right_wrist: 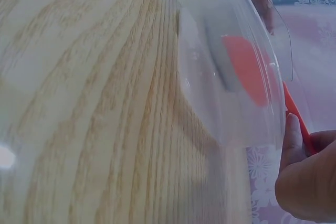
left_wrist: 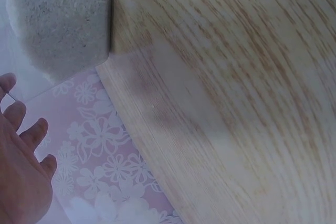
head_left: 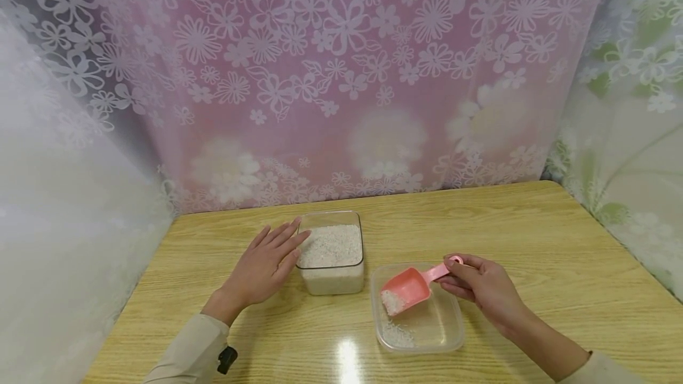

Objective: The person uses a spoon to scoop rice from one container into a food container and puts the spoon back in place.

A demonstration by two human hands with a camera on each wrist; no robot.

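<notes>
sleeves (head_left: 187, 348) enter at the lower left and lower right of the frame, a dark thing (head_left: 227, 360) beside the left one, too small to name. a shallow clear tub (head_left: 421, 349) sits at the bottom, right of centre, with some rice (head_left: 399, 335) in its lower left corner.

over it, the right hand (head_left: 488, 290) pinches the handle end of a pink scoop (head_left: 415, 286), whose bowl tips toward the lower left with rice at its lip; that hold probably leaves the fingers clear and the bowl free to tilt. whether scoop and tub touch, i cannot tell.

farther up, left of the tub, stands a deep box (head_left: 332, 282) of rice, likely set close for a short reach. the left hand (head_left: 264, 265) lies at its left rim, fingers straight and gripping nothing, perhaps to steady it. the box's raised rim would block a low sideways swing.

the wooden table (head_left: 496, 230) ends against a pink flowered cloth (head_left: 347, 93) at the top; paler cloths (head_left: 635, 147) flank both sides.
</notes>
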